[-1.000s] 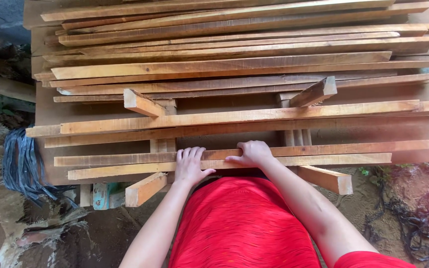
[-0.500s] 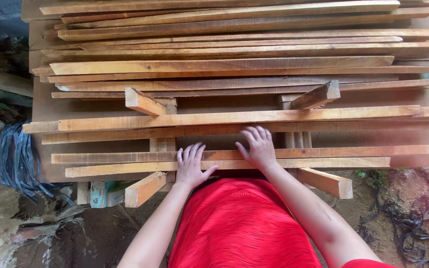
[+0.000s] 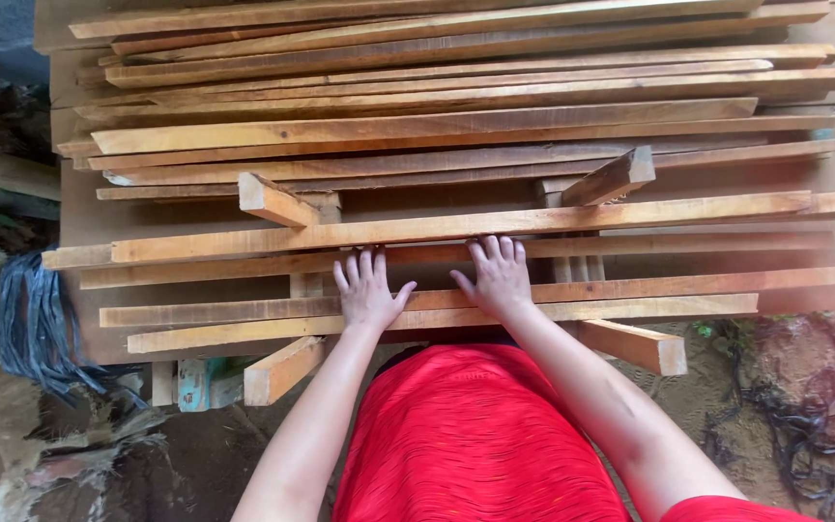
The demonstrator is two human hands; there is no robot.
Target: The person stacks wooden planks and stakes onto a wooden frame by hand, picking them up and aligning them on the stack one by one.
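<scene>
Long rough wooden slats lie crosswise on a board-topped bench (image 3: 89, 217). My left hand (image 3: 369, 290) is spread flat, palm over the two nearest slats (image 3: 630, 309), fingertips at the dark third slat (image 3: 244, 266). My right hand (image 3: 498, 277) is also flat with fingers apart, its fingertips touching that same third slat just below a pale long slat (image 3: 456, 227). Neither hand grips anything. My red shirt (image 3: 466, 435) fills the bottom middle.
A deep stack of slats (image 3: 437, 97) covers the far part of the bench. Short thick blocks (image 3: 277, 200) (image 3: 614, 176) stick up between slats; others (image 3: 282, 367) (image 3: 635, 346) jut out at the near edge. A dark plastic bundle (image 3: 36, 319) hangs at left. Bare dirt lies below.
Both hands have slid forward from the two nearest slats to the third one. The right hand, earlier curled on the near slats, now lies flat with fingers spread.
</scene>
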